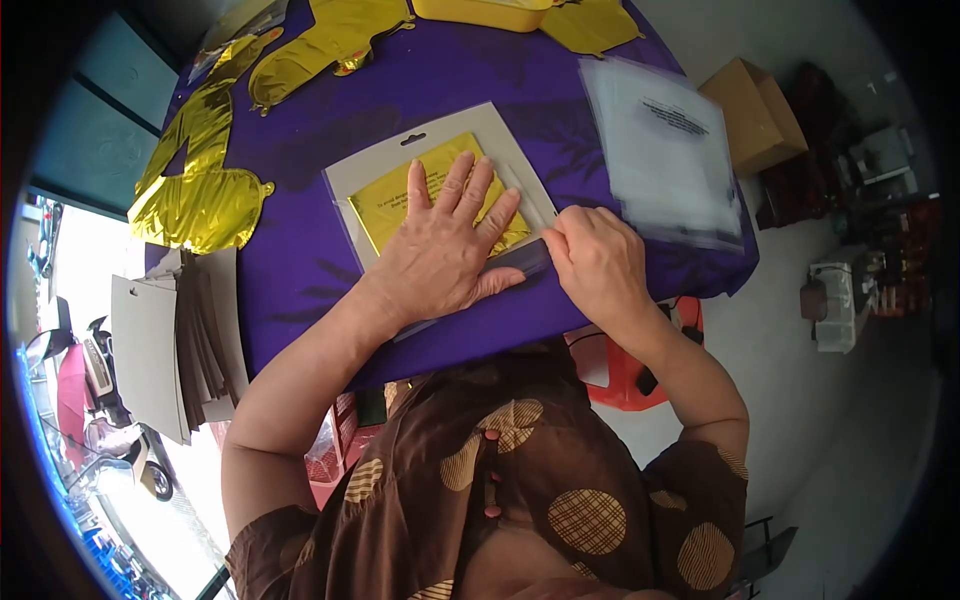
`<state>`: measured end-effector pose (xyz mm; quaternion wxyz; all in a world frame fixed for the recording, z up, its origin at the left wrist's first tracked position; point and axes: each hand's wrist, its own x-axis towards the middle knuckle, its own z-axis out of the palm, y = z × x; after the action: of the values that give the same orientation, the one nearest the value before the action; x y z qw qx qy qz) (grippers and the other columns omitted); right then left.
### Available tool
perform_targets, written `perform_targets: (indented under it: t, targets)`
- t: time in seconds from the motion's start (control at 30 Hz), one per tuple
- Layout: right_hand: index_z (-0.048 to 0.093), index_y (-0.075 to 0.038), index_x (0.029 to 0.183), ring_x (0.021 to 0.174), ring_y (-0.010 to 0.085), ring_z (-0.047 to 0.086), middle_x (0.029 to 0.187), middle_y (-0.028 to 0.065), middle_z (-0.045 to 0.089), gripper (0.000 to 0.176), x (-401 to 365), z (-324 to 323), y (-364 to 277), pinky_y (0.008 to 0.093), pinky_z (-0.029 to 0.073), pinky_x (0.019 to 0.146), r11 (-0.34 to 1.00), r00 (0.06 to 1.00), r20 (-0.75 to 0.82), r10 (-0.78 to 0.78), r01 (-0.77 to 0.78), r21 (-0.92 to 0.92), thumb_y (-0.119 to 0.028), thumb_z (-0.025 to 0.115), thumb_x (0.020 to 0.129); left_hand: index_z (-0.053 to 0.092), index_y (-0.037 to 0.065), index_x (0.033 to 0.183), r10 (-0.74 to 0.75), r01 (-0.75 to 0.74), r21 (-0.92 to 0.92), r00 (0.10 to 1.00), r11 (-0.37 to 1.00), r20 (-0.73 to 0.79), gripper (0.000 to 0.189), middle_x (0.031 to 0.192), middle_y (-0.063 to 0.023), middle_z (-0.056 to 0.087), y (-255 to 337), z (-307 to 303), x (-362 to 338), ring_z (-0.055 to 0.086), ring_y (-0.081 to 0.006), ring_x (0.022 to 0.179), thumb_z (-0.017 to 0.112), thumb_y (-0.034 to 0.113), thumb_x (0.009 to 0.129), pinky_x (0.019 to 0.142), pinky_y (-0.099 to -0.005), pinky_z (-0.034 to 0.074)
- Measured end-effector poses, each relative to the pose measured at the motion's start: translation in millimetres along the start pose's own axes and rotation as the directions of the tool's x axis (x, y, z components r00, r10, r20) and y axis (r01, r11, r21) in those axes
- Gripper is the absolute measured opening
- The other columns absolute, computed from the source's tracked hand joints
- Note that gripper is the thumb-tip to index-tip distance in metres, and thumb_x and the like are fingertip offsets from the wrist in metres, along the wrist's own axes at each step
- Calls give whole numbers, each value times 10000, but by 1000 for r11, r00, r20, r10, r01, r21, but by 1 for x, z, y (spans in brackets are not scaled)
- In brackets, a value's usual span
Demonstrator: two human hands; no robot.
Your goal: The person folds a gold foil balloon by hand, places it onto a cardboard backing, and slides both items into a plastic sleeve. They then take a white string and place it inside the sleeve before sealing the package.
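My left hand [445, 235] lies flat with its fingers spread on a folded gold foil balloon [375, 205]. Under the foil is a grey backing card [345, 182] with a hanging slot at its top, and a clear plastic bag [535, 192] encloses both. Printed text shows on the bag over the foil. My right hand [600, 260] is closed at the bag's right edge, thumb and fingers pinched together there. What lies inside that pinch is mostly hidden.
Loose gold foil balloons [205, 205] spread over the left and back of the purple-covered table [290, 290]. Clear bags are stacked [665, 150] at right, beside a cardboard box [752, 118]. Grey cards [150, 345] stand at left. A yellow tray [485, 12] sits at the back.
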<state>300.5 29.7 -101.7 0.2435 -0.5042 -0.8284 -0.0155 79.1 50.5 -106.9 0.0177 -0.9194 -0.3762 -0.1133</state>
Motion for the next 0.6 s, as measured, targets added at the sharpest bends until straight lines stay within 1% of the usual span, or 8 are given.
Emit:
perform_targets:
  t: [0.07, 0.17, 0.27, 0.37, 0.47, 0.6]
  targets:
    - [541, -46, 796, 665, 294, 584, 699, 108, 589, 249, 1, 0, -1, 411, 486, 630, 997, 997, -12, 76, -76, -21, -172, 755, 814, 399, 54, 1495, 2, -2, 0, 1000, 1000, -4, 832, 1518, -296, 343, 0, 1, 0, 304, -471, 1428, 418, 677, 944, 1104, -718, 226]
    - [548, -54, 808, 734, 294, 583, 759, 102, 593, 285, -2, -4, 5, 420, 464, 663, 991, 995, 40, 96, -91, -96, -211, 786, 792, 399, 48, 1492, 0, 0, -2, 1000, 1000, 3, 844, 1514, -296, 348, 0, 2, 0, 305, -470, 1428, 415, 684, 938, 1104, -719, 225]
    - [627, -36, 947, 929, 273, 575, 977, 108, 635, 361, 4, -15, -2, 430, 427, 807, 985, 998, -39, -57, 49, -164, -343, 761, 815, 406, 41, 1486, -6, 7, -9, 1000, 1000, 5, 850, 1516, -295, 348, 0, 1, 0, 297, -468, 1435, 412, 689, 934, 1109, -721, 213]
    - [646, 5, 1155, 1146, 264, 507, 1277, 127, 588, 595, 7, -10, -10, 445, 343, 965, 943, 954, 25, -297, 298, -147, -496, 682, 836, 418, 39, 1478, -14, 14, -24, 1000, 1000, 0, 853, 1525, -290, 342, -2, 3, 0, 290, -467, 1442, 411, 694, 931, 1117, -719, 197]
    - [596, 42, 1284, 1251, 261, 465, 1434, 142, 514, 784, 3, -9, -8, 435, 289, 1039, 936, 922, 195, -336, 350, -41, -617, 569, 860, 418, 37, 1476, -18, 19, -51, 1000, 999, 19, 858, 1533, -282, 341, -2, 1, 0, 285, -468, 1447, 410, 698, 930, 1123, -717, 187]
    - [581, 74, 1282, 1401, 362, 381, 1463, 215, 475, 871, -1, -8, 4, 528, 224, 1123, 936, 899, 269, -345, 351, 26, -700, 428, 913, 390, 44, 1495, -39, 42, -74, 998, 996, 46, 879, 1539, -269, 345, -2, -1, 1, 286, -462, 1451, 411, 712, 923, 1126, -711, 183]
